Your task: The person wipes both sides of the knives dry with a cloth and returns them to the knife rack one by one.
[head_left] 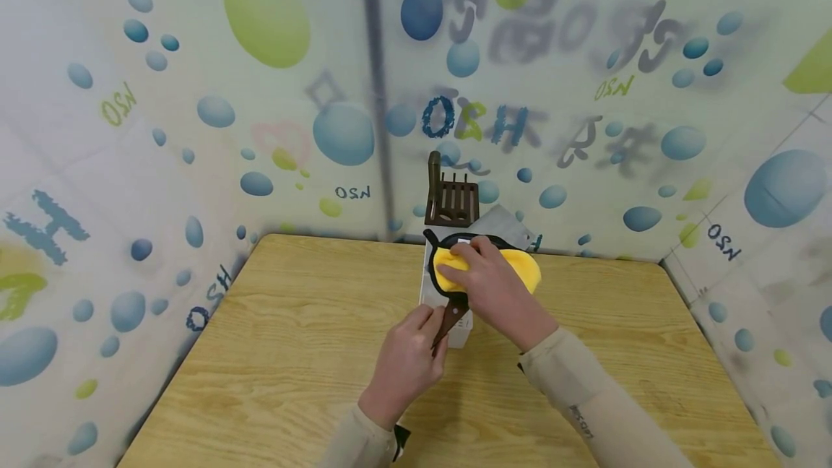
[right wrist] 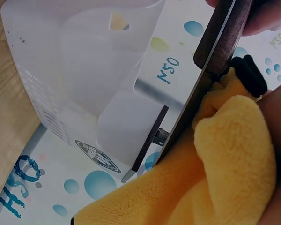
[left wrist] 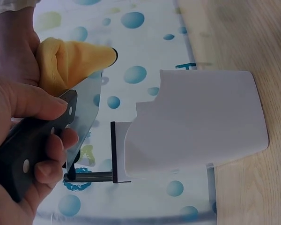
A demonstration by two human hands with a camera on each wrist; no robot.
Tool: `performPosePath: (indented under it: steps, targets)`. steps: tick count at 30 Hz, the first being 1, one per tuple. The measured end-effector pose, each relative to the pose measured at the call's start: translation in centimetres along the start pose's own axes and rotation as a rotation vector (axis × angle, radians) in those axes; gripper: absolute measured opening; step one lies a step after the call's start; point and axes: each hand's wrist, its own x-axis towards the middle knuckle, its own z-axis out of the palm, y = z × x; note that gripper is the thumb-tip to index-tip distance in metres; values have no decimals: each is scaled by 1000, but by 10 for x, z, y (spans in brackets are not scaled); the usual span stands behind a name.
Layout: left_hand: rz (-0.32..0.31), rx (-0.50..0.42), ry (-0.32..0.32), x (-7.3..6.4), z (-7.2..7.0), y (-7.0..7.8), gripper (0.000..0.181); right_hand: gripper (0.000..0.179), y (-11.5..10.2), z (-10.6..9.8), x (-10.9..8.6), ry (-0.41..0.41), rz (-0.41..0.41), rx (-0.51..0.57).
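In the head view my left hand [head_left: 406,352] grips the dark riveted handle [head_left: 448,320] of a cleaver. Its broad grey blade [head_left: 499,226] points away and to the right, partly covered by a yellow cloth [head_left: 523,269] with black edging. My right hand [head_left: 490,287] holds this cloth against the blade. The left wrist view has the blade [left wrist: 86,103] tilted, the cloth [left wrist: 79,61] lying along its far side. Folds of cloth [right wrist: 234,145] bunch by the right hand's fingers in the right wrist view, and they hide part of the blade.
Behind and below the cleaver stands a white knife holder [left wrist: 201,122] with a brown slotted top [head_left: 455,201]. One dark handle [head_left: 434,172] sticks up at its left side. The wood-grain table [head_left: 292,338] meets patterned walls [head_left: 279,128] at the back and sides.
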Motion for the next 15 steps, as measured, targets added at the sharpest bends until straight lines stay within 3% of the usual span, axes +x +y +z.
performPosePath:
  steps: [15]
  targets:
    - [-36,-14,2,0,-1,0,30,48,6,3,-5,-7,12,-10]
